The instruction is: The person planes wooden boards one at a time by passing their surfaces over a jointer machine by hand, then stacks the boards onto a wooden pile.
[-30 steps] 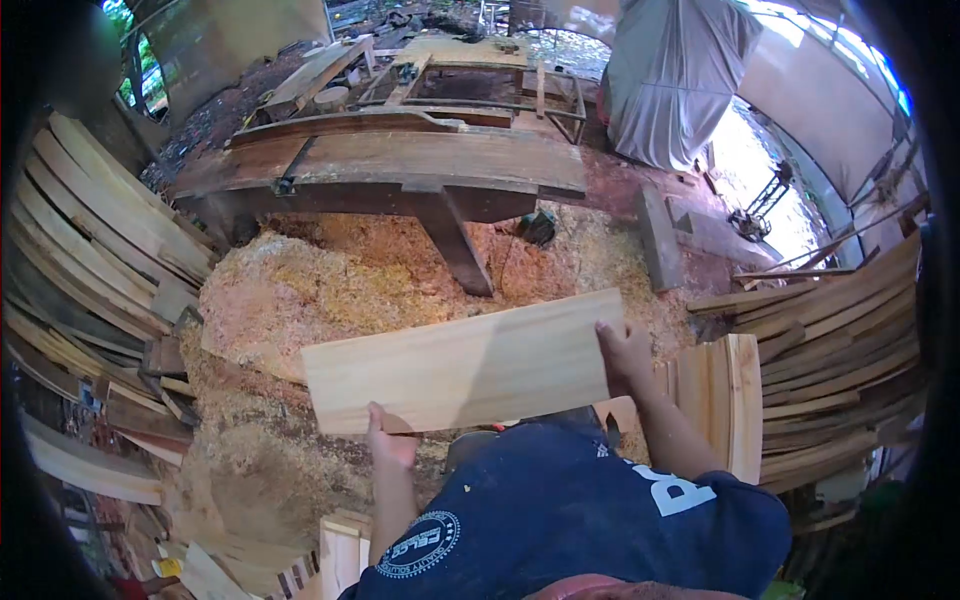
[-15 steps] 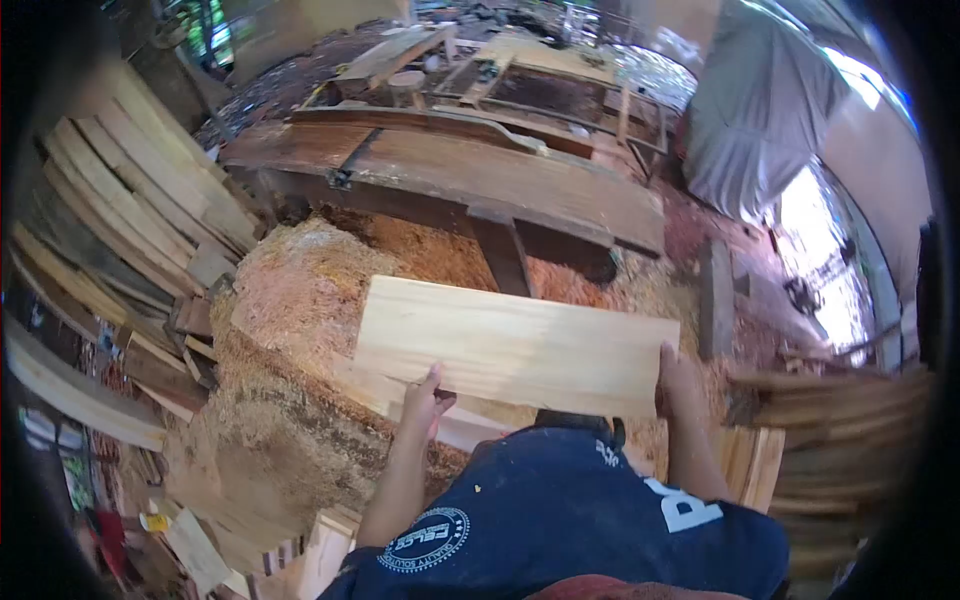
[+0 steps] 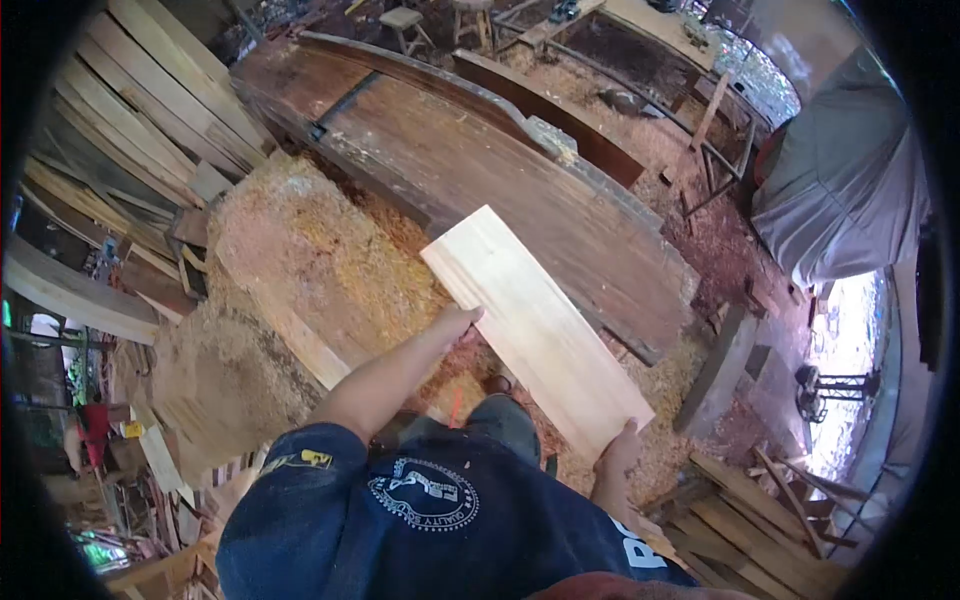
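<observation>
A pale, smooth wooden board [image 3: 545, 325] is held out in front of my body, slanting from upper left to lower right. My left hand [image 3: 463, 323] grips its near long edge toward the far end, the thumb showing on top. At the board's lower right end, my right hand [image 3: 620, 450] is closed on the edge. The fingers beneath the board are hidden. Its far end overlaps the brown workbench [image 3: 440, 120] in view; whether it touches the bench I cannot tell.
Sawdust and shavings [image 3: 310, 235] are heaped left of the bench. Planks [image 3: 165, 85] lean at the upper left, and more timber [image 3: 745, 530] lies at the lower right. A grey cover [image 3: 840, 180] hangs over something at the right. A stool [image 3: 405, 22] stands behind the bench.
The board has turned clockwise from nearly level to a steep slant. My left hand has reached forward and my right hand has come down and nearer. The view has tilted and shifted.
</observation>
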`<state>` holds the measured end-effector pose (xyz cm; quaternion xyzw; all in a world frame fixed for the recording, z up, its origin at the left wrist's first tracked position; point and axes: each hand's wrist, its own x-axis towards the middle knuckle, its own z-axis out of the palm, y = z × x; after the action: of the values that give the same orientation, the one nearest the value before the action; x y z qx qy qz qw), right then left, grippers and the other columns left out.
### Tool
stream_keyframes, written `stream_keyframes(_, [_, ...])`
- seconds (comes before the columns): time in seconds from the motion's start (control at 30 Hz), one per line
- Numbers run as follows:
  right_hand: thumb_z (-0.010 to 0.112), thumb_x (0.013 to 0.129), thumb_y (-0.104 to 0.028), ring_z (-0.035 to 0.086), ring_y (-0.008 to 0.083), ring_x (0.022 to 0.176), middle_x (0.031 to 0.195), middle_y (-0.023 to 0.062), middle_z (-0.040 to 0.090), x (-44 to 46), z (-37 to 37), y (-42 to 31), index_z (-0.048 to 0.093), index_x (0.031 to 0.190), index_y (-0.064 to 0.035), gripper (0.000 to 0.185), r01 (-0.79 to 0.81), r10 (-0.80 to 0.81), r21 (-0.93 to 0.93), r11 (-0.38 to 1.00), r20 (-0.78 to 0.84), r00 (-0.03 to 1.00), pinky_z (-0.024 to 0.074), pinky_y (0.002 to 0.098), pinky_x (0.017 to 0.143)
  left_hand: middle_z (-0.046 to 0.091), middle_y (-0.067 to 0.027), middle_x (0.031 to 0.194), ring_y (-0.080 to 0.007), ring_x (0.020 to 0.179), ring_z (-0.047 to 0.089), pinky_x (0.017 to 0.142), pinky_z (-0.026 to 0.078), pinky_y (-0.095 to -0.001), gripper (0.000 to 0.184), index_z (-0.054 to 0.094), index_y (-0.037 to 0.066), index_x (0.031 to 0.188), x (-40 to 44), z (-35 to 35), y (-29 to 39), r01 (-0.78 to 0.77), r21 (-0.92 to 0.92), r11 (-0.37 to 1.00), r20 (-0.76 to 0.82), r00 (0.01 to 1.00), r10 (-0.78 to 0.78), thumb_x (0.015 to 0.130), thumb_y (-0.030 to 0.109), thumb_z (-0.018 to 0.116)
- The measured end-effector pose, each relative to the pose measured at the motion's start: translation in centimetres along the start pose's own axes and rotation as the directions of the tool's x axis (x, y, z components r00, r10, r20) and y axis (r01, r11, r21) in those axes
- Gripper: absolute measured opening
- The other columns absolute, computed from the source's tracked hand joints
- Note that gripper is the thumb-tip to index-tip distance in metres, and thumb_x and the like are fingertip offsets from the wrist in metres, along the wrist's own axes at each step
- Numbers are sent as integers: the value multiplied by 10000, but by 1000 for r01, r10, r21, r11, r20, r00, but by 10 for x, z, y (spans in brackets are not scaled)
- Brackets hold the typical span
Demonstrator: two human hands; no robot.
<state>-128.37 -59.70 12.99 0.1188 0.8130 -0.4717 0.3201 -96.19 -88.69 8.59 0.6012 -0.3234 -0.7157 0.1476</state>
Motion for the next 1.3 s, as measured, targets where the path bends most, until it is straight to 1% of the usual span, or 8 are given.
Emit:
stream_keyframes(0.3, [488, 1019, -602, 659, 470, 1159, 1216, 302, 695, 94, 13, -27, 645, 1285, 64, 735, 234, -274, -783, 577, 85, 958, 521, 537, 967, 773, -210, 889, -348, 916, 758, 894, 576, -467, 658, 769, -19, 992, 51, 42, 64, 100, 786, 610, -111, 994, -20, 973, 613, 587])
stream_keyframes(0.4, [477, 1022, -598, 662, 473, 1155, 1191, 296, 708, 132, 44, -73, 637, 1299, 53, 726, 162, 139, -958, 237, 198, 970, 521, 529, 967, 737, -275, 1082, -412, 1071, 711, 968, 549, -487, 672, 745, -41, 1084, 82, 33, 76, 135, 785, 604, -258, 958, 121, 963, 604, 606])
stream_keyframes(0.5, [540, 1003, -575, 674, 460, 1140, 1154, 303, 714, 112, 107, -123, 601, 1343, 50, 713, 272, -74, -957, 104, 265, 961, 523, 525, 963, 684, -320, 1226, -456, 1177, 662, 1016, 529, -496, 685, 720, -60, 1154, 84, 31, 128, 158, 804, 573, -339, 913, 225, 955, 589, 626])
stream_keyframes(0.6, [646, 968, -505, 692, 435, 1106, 1107, 303, 719, 126, 149, -128, 549, 1393, 58, 712, 536, -440, -741, 404, 356, 824, 531, 510, 949, 693, -329, 1192, -457, 1149, 674, 997, 535, -502, 658, 720, -68, 1146, 114, 13, 157, 88, 796, 599, -393, 828, 400, 957, 558, 647])
stream_keyframes(0.7, [712, 918, -483, 725, 436, 853, 874, 274, 723, 112, 210, -160, 713, 1001, 66, 555, 554, -522, -750, 361, 330, 786, 559, 493, 783, 697, -321, 1190, -452, 1143, 678, 979, 540, -502, 635, 720, -65, 1148, 143, -8, 202, 83, 711, 699, -422, 845, 329, 963, 540, 655])
stream_keyframes(0.8, [707, 921, -500, 715, 435, 845, 880, 266, 720, 147, 259, -166, 687, 976, 60, 563, 594, -632, -778, 205, 358, 687, 551, 497, 764, 702, -315, 1178, -451, 1136, 682, 964, 544, -505, 634, 719, -65, 1141, 171, -37, 243, 148, 717, 682, -377, 904, 200, 969, 541, 651])
stream_keyframes(0.93, [725, 923, -507, 706, 416, 830, 839, 215, 697, 147, 310, -200, 640, 932, 3, 517, 484, -496, -826, 289, 303, 814, 534, 509, 738, 710, -292, 1177, -432, 1122, 691, 940, 551, -517, 601, 729, -38, 1110, 199, -68, 248, 119, 741, 661, -400, 868, 293, 983, 542, 635])
stream_keyframes(1.3, [760, 898, -522, 683, 384, 826, 845, 200, 681, 111, 439, -214, 626, 960, 34, 575, 750, -635, -641, 166, 512, 578, 529, 485, 772, 728, -283, 1068, -417, 1055, 714, 873, 579, -479, 622, 701, -35, 1115, 250, -174, 285, 158, 723, 673, -586, 656, 475, 981, 568, 626])
